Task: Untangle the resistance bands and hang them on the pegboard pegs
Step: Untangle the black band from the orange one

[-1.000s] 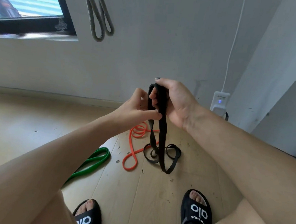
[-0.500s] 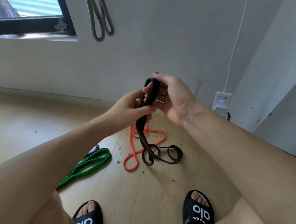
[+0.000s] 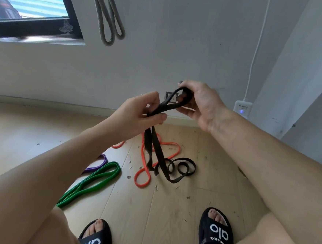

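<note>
Hands now pulling apart, left hand (image 3: 137,114) and right hand (image 3: 199,103) both pinching flat black rubber resistance band (image 3: 155,146), loop opening, untangling progressing.

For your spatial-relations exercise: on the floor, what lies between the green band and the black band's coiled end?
In the head view, the orange band lies on the floor between the green band and the black band.

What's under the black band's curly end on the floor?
The orange band runs under the black band where they cross, on the wooden floor. How they tangle there is hidden.
</note>
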Tool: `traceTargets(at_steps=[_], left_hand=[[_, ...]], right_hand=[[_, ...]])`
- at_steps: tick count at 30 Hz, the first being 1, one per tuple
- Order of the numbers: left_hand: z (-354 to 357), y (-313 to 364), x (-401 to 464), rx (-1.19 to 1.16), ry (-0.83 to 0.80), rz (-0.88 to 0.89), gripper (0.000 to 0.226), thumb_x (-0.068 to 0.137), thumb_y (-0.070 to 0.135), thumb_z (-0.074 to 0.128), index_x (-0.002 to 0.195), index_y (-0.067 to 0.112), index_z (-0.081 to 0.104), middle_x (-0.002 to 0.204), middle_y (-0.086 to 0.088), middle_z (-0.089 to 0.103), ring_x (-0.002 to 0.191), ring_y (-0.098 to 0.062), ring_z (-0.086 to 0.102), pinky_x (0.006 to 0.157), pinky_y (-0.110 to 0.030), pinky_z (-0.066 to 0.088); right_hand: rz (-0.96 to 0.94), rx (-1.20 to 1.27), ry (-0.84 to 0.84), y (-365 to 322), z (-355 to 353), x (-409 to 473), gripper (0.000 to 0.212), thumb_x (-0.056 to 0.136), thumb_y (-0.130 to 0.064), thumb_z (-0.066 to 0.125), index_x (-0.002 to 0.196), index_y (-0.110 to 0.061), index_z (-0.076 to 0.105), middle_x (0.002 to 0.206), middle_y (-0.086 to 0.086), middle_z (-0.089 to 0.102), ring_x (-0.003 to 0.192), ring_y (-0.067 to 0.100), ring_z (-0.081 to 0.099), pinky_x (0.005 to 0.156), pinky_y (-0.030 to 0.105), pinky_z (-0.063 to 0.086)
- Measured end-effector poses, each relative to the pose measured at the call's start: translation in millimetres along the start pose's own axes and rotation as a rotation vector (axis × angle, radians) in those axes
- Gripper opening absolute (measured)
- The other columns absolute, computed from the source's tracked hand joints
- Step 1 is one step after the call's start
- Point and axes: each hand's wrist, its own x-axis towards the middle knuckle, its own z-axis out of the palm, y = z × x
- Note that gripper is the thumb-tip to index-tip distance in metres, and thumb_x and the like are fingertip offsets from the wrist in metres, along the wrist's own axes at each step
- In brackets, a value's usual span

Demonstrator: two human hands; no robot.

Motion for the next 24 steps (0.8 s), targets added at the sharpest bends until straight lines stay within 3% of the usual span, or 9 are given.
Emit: traceTargets(at_steps=[2, 3, 6, 9, 13, 17, 20, 22, 24], left_hand=[[2.2, 0.1, -1.4, 0.091, 0.024, 0.022, 0.038, 0.095, 0.015, 0.070, 0.077, 0.018, 0.036, 0.076, 0.000, 0.068, 0.072, -0.010, 0.072, 0.066, -0.031, 0.058], [3.8, -0.8, -2.2, 0.126, 0.020, 0.022, 0.039, 0.094, 0.017, 0.071, 0.076, 0.019, 0.036, 0.073, 0.002, 0.064, 0.067, -0.013, 0.070, 0.061, -0.032, 0.056], [7.3, -5.4, -0.7, 0.222, -0.024, -0.013, 0.041, 0.090, 0.024, 0.075, 0.073, 0.024, 0.038, 0.066, -0.005, 0.057, 0.066, -0.036, 0.063, 0.065, -0.047, 0.052], [11.6, -3.3, 2.0, 0.190, -0.022, -0.016, 0.033, 0.083, 0.025, 0.081, 0.076, 0.018, 0.050, 0.064, -0.010, 0.066, 0.064, -0.036, 0.065, 0.069, -0.049, 0.055], [19.8, 1.9, 2.4, 0.128, -0.014, -0.010, 0.028, 0.079, 0.024, 0.084, 0.093, 0.007, 0.065, 0.076, -0.003, 0.071, 0.072, -0.024, 0.071, 0.077, -0.045, 0.056], [19.1, 1.8, 5.7, 0.079, -0.022, -0.012, 0.027, 0.081, 0.029, 0.083, 0.096, 0.013, 0.066, 0.082, -0.011, 0.070, 0.075, -0.023, 0.072, 0.078, -0.041, 0.059], [16.3, -0.5, 4.2, -0.058, -0.067, -0.060, 0.029, 0.082, 0.022, 0.082, 0.099, 0.012, 0.061, 0.081, -0.023, 0.066, 0.072, -0.031, 0.074, 0.076, -0.048, 0.061], [16.2, -2.3, 3.7, -0.074, -0.090, -0.084, 0.032, 0.084, 0.017, 0.080, 0.099, 0.009, 0.052, 0.071, -0.012, 0.071, 0.070, -0.033, 0.073, 0.074, -0.052, 0.061], [17.9, -6.3, 3.9, -0.086, -0.103, -0.128, 0.031, 0.089, 0.018, 0.076, 0.098, 0.010, 0.047, 0.072, -0.004, 0.075, 0.070, -0.026, 0.074, 0.072, -0.044, 0.062]], right_hand=[[0.038, -0.118, 0.046, 6.2, 0.3, 2.4, 0.003, 0.086, -0.011, 0.063, 0.087, -0.012, 0.062, 0.081, 0.007, 0.065, 0.079, 0.022, 0.065, 0.080, 0.037, 0.059], [0.007, -0.235, 0.106, 10.0, -0.2, 4.5, 0.010, 0.084, -0.006, 0.061, 0.093, -0.012, 0.060, 0.087, 0.008, 0.065, 0.084, 0.025, 0.065, 0.078, 0.037, 0.058], [-0.393, -0.701, 0.231, 10.7, 3.8, -0.1, 0.026, 0.090, -0.007, 0.054, 0.114, -0.017, 0.059, 0.099, 0.001, 0.065, 0.092, 0.020, 0.062, 0.079, 0.032, 0.051], [-0.590, -0.893, -0.034, 10.6, 16.5, -11.0, 0.023, 0.103, -0.020, 0.046, 0.118, -0.018, 0.063, 0.102, 0.001, 0.072, 0.096, 0.020, 0.064, 0.084, 0.034, 0.050], [-0.366, -0.926, -0.212, 19.8, 21.8, -14.0, 0.042, 0.108, -0.045, 0.033, 0.083, -0.020, 0.055, 0.081, -0.002, 0.064, 0.080, 0.017, 0.058, 0.074, 0.036, 0.043], [-0.270, -1.019, -0.184, 19.2, 20.7, -10.8, 0.066, 0.105, -0.062, 0.022, 0.084, -0.017, 0.067, 0.087, 0.000, 0.071, 0.088, 0.019, 0.064, 0.083, 0.038, 0.049], [-0.362, -0.995, -0.108, 13.8, 21.5, -8.3, 0.049, 0.104, -0.055, 0.040, 0.082, -0.018, 0.064, 0.078, -0.004, 0.067, 0.081, 0.019, 0.063, 0.072, 0.035, 0.046], [-0.422, -0.912, -0.016, 7.3, 17.9, -5.0, 0.038, 0.102, -0.049, 0.051, 0.082, -0.018, 0.063, 0.068, -0.006, 0.060, 0.071, 0.017, 0.058, 0.063, 0.033, 0.041], [-0.474, -0.826, 0.064, 0.8, 13.1, -1.5, 0.032, 0.098, -0.045, 0.058, 0.082, -0.019, 0.064, 0.067, -0.006, 0.062, 0.066, 0.014, 0.057, 0.061, 0.031, 0.043]])
